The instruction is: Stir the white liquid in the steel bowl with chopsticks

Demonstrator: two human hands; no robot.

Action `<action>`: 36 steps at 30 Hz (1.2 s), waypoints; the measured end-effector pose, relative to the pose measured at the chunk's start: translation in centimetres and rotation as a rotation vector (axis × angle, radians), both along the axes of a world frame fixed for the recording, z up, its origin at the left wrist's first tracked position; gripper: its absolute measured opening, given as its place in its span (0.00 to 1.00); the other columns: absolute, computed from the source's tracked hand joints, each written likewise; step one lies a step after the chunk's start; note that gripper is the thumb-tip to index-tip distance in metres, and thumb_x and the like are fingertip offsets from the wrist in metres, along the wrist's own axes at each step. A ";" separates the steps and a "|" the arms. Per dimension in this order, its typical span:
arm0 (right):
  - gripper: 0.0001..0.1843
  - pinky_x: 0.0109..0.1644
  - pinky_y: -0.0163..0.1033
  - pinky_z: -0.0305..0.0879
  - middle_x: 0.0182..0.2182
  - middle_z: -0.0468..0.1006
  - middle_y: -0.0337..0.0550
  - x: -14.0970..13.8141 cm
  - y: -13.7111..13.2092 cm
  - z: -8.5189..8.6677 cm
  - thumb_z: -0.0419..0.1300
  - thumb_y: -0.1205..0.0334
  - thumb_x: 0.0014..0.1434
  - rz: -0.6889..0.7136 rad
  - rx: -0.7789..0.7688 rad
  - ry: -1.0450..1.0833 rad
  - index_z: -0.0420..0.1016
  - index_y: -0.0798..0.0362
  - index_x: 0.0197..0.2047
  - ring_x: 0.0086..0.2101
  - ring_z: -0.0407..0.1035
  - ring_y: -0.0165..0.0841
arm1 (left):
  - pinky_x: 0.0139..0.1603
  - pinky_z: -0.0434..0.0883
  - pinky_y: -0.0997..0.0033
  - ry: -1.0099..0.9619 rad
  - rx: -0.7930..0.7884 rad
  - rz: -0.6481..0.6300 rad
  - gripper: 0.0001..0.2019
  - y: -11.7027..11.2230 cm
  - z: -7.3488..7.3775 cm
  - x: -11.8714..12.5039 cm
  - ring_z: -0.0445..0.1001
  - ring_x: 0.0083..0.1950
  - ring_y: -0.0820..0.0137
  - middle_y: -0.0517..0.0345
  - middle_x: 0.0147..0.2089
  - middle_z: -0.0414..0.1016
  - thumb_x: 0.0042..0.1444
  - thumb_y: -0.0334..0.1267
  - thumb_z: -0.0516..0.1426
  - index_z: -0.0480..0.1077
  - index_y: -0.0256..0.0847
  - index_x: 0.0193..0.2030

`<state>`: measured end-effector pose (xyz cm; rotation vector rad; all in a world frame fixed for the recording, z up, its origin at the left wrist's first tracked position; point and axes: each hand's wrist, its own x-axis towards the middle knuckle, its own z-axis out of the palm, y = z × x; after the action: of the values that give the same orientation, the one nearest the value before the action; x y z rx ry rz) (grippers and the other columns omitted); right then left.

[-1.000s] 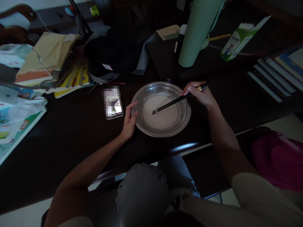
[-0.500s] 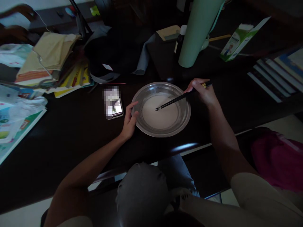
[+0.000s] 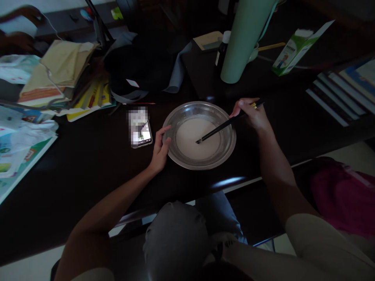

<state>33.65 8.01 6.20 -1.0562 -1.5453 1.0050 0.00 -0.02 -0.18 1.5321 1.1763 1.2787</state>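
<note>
A round metal bowl (image 3: 202, 165) holding a milky, whitish liquid (image 3: 193, 132) rests on the dark table. At its left side, my left hand (image 3: 161, 150) grips the rim, thumb and fingers pressed on the edge. My right hand (image 3: 250, 113), above the bowl's right edge, is closed around a pair of black chopsticks (image 3: 219, 128) with gold bands near the top. They slant down to the left, and their tips dip into the liquid. A lit phone (image 3: 143, 134) lies left of the bowl.
A tall green bottle (image 3: 241, 47) stands behind the bowl, beside a small dark bottle (image 3: 222, 50). Books and papers (image 3: 61, 62) are piled at the left. An open green-and-white box (image 3: 293, 52) and stacked books (image 3: 336, 95) are at the right. A black bag (image 3: 140, 58) lies at the back.
The chopstick tips have moved slightly right and nearer to me within the liquid. My left hand and the bowl have kept their place.
</note>
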 end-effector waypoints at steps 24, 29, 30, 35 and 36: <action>0.25 0.34 0.45 0.71 0.20 0.77 0.41 0.1 0.1 -0.2 0.63 0.37 0.57 0.041 -0.001 0.000 0.78 0.48 0.21 0.25 0.75 0.35 | 0.69 0.63 0.53 0.002 0.007 0.001 0.21 0.0 0.0 -0.1 0.67 0.64 0.60 0.53 0.62 0.68 0.66 0.54 0.55 0.67 0.51 0.62; 0.24 0.38 0.45 0.73 0.23 0.79 0.40 -0.3 0.0 0.1 0.65 0.35 0.53 0.071 -0.028 -0.047 0.80 0.47 0.24 0.29 0.77 0.36 | 0.68 0.64 0.53 0.001 0.003 0.010 0.22 0.0 -0.1 -0.1 0.68 0.63 0.60 0.53 0.62 0.68 0.65 0.55 0.55 0.67 0.51 0.62; 0.24 0.37 0.45 0.73 0.22 0.79 0.40 -0.2 0.0 0.1 0.65 0.35 0.54 0.041 -0.020 -0.039 0.79 0.47 0.24 0.29 0.77 0.36 | 0.69 0.63 0.52 0.003 0.000 0.008 0.22 0.0 -0.1 -0.1 0.68 0.63 0.60 0.53 0.62 0.68 0.65 0.56 0.55 0.67 0.51 0.62; 0.25 0.35 0.45 0.72 0.20 0.78 0.40 -0.1 0.0 0.2 0.63 0.37 0.56 0.026 -0.001 0.003 0.77 0.48 0.21 0.26 0.75 0.35 | 0.70 0.62 0.52 0.006 0.004 0.007 0.22 0.0 -0.1 -0.1 0.67 0.64 0.60 0.53 0.63 0.68 0.65 0.54 0.55 0.67 0.51 0.62; 0.25 0.36 0.45 0.72 0.20 0.78 0.41 -0.1 -0.1 0.2 0.64 0.36 0.55 0.059 -0.012 -0.008 0.78 0.48 0.21 0.26 0.76 0.35 | 0.70 0.62 0.52 0.003 0.004 0.010 0.22 0.0 -0.1 -0.1 0.67 0.64 0.60 0.53 0.63 0.68 0.65 0.54 0.55 0.67 0.51 0.62</action>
<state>33.50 7.95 6.38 -1.0291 -1.5861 1.0524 -0.11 -0.01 -0.26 1.5332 1.1856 1.2862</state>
